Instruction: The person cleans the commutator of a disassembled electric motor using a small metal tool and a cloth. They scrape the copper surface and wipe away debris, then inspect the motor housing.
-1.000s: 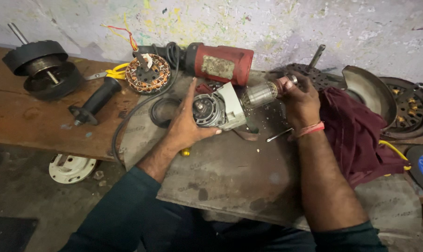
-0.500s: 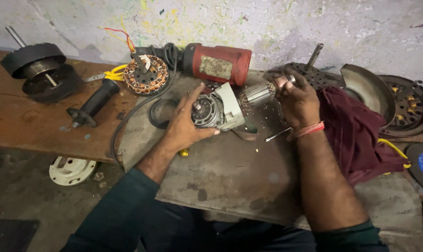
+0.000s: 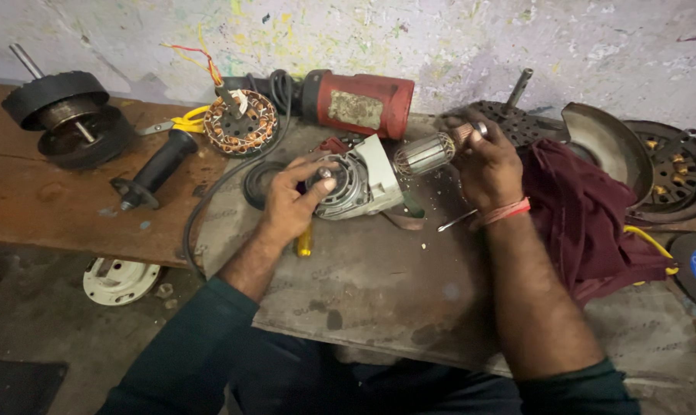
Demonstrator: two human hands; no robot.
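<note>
My left hand (image 3: 296, 201) grips the grey metal gear head (image 3: 359, 183) of a taken-apart angle grinder, thumb on its round face. From that head a ribbed armature (image 3: 425, 155) sticks out to the right. My right hand (image 3: 486, 165) is closed around the armature's far end, near the commutator tip. Both rest over a grey stone slab (image 3: 379, 292). The grinder's red motor body (image 3: 359, 101) lies just behind, by the wall.
A copper-wound stator (image 3: 240, 123), black side handle (image 3: 154, 170) and black cable (image 3: 210, 192) lie on the wooden bench (image 3: 48, 207). Black rotor discs (image 3: 67, 115) stand far left, a maroon cloth (image 3: 586, 223) and metal guard (image 3: 605, 142) right. A screwdriver (image 3: 455, 221) lies under my right wrist.
Both hands keep their hold on the gear head and armature. The assembly has shifted only slightly; the view has moved a little.
</note>
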